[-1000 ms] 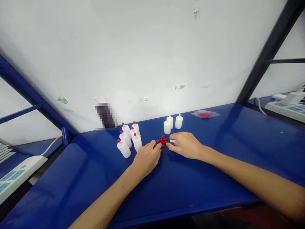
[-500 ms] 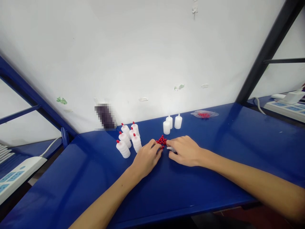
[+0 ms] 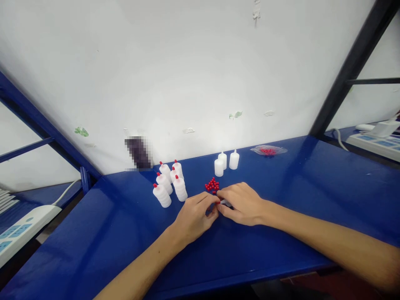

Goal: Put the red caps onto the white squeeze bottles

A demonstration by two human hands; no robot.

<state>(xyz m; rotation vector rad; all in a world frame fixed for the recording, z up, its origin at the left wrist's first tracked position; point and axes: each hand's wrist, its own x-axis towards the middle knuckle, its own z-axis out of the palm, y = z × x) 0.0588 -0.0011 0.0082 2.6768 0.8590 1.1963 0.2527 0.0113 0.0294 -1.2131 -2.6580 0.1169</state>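
My left hand [image 3: 195,214] and my right hand [image 3: 242,204] meet fingertip to fingertip just in front of a small heap of red caps [image 3: 212,185] on the blue table [image 3: 281,233]. My right hand is closed around a small white bottle [image 3: 225,203], mostly hidden, its tip pointing left. My left hand pinches a red cap [image 3: 216,202] at that tip. Several white bottles with red caps [image 3: 169,184] stand left of the heap. Three uncapped white bottles [image 3: 225,161] stand behind it.
A clear bag of red caps [image 3: 268,150] lies near the wall at the back right. A white wall rises behind the table, with a black post [image 3: 346,75] at right. Power strips [image 3: 21,227] lie at far left and another power strip [image 3: 376,141] at far right.
Both hands have drawn back from the heap of red caps toward me and come together. The white bottle came along in my right hand, and a red cap is now pinched at its tip.
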